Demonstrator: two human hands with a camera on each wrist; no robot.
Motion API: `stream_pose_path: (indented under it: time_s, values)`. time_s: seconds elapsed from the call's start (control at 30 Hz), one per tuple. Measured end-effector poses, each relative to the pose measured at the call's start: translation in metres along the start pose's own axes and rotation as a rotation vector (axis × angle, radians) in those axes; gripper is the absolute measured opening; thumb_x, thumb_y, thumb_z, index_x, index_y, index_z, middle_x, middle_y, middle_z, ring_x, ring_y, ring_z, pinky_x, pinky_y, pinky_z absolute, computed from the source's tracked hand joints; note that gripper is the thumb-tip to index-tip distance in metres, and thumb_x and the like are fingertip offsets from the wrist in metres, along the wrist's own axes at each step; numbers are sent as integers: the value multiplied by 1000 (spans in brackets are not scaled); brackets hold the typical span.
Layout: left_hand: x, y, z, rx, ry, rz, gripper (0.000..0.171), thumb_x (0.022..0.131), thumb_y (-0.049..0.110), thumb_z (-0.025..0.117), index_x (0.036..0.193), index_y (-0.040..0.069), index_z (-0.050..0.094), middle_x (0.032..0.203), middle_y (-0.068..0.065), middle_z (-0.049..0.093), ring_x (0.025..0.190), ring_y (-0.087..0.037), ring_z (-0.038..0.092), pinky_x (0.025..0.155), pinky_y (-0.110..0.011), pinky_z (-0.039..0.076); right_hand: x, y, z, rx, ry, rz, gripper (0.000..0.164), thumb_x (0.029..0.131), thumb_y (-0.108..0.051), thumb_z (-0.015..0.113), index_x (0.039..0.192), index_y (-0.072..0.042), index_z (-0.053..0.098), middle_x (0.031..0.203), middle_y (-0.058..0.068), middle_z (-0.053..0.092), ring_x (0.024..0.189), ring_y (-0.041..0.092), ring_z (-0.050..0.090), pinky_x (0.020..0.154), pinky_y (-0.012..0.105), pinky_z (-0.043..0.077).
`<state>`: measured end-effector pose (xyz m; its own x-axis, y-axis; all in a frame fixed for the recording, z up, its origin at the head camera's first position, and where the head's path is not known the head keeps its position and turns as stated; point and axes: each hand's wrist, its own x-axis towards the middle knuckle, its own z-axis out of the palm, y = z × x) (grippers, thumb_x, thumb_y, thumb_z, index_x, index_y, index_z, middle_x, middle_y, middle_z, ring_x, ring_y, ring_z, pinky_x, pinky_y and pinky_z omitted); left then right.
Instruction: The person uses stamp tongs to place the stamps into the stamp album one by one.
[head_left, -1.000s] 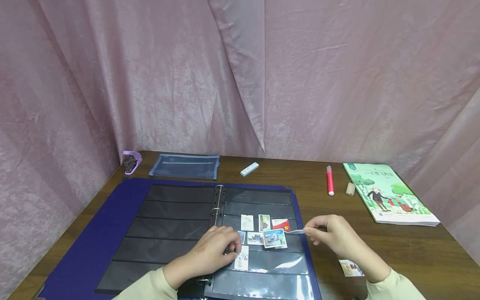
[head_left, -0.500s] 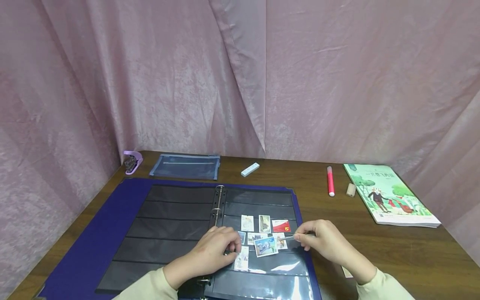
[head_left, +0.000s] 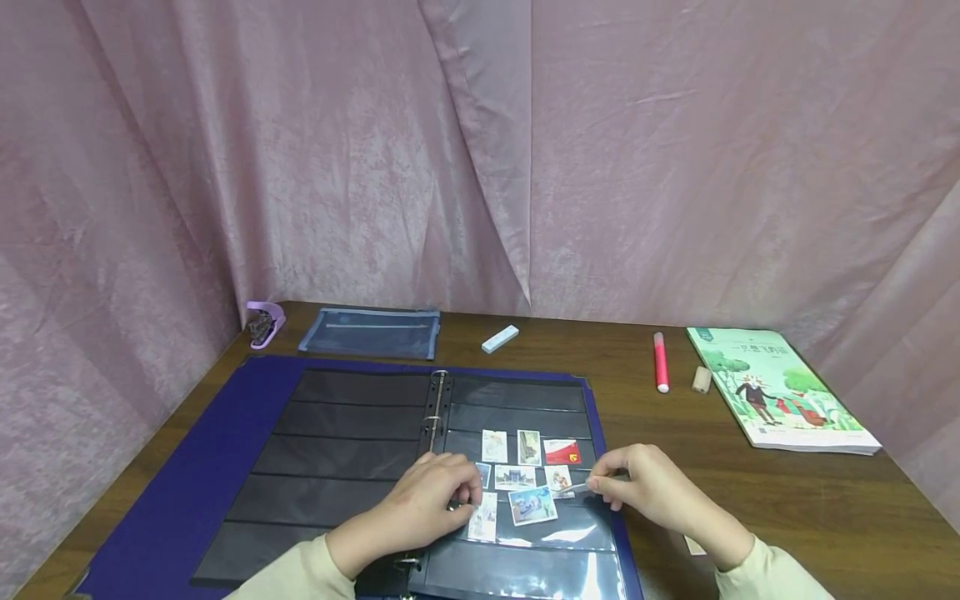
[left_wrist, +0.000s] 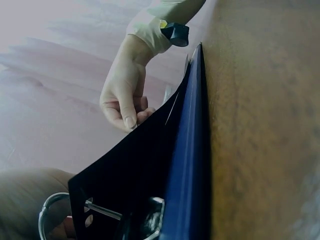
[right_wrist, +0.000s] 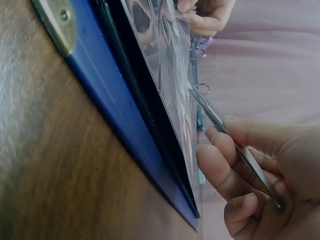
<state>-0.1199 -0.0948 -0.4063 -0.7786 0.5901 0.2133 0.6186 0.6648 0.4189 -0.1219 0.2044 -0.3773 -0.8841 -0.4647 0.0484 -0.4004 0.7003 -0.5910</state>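
My right hand (head_left: 648, 487) pinches metal tweezers (right_wrist: 215, 117) between thumb and fingers. In the head view, the tweezer tips meet the right edge of a blue picture stamp (head_left: 533, 506), which is slightly tilted over a dark pocket page (head_left: 525, 396) of the open stamp album. Just above it are a stamp with a building (head_left: 514, 477) and a small pale stamp (head_left: 558, 479). My left hand (head_left: 438, 496) rests on the page by the binder rings, fingers loosely bent, fingertips beside a tall pale stamp (head_left: 483, 517). Its palm side is hidden.
A red stamp (head_left: 562, 452) and other stamps sit higher on the page. Behind the album lie a zip pouch (head_left: 371, 333), a small white block (head_left: 500, 338) and a purple stapler-like object (head_left: 265, 325). At right are a red marker (head_left: 660, 362), an eraser-like block (head_left: 701, 379) and a book (head_left: 780, 387).
The right hand has moved left and slightly down with the tweezers. The blue stamp has shifted down-left, uncovering the building stamp and the small pale one. The left hand stays put.
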Motion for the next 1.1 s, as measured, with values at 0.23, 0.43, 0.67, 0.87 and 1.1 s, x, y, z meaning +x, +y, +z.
stream_pose_path:
  time_s: [0.23,0.43,0.67,0.87,1.1]
  values:
    - [0,0,1,8,6,1,18,72,14,67,73,26,54,68,14,45,68,1,39,69,-20,30,4,1,-7,15,-35,-7,15,84,-25,61,77,-13,67,64,-4,64,50,0,55,52,18,44]
    - [0,0,0,16,13,8,18,71,15,68,72,26,53,68,14,45,67,2,39,69,-19,30,12,-1,-7,9,-61,-12,15,84,-24,60,77,-13,67,66,-4,65,50,1,55,52,19,44]
    - [0,1,0,14,17,18,17,72,16,67,72,25,53,68,14,45,67,2,38,68,-18,30,18,-3,-1,-40,-51,-7,12,83,-20,61,74,-14,67,65,-5,63,49,0,53,49,18,41]
    - [0,2,0,16,23,21,17,72,16,67,71,25,53,68,13,46,67,2,38,68,-18,29,17,-5,-3,-69,-57,-22,13,84,-18,61,72,-16,66,62,-7,61,49,-2,52,49,18,41]
    - [0,1,0,23,26,18,18,72,16,68,71,25,53,68,13,45,67,2,37,68,-18,29,18,-6,-5,-72,-61,-24,14,84,-21,60,73,-16,66,64,-7,62,49,-1,52,50,18,41]
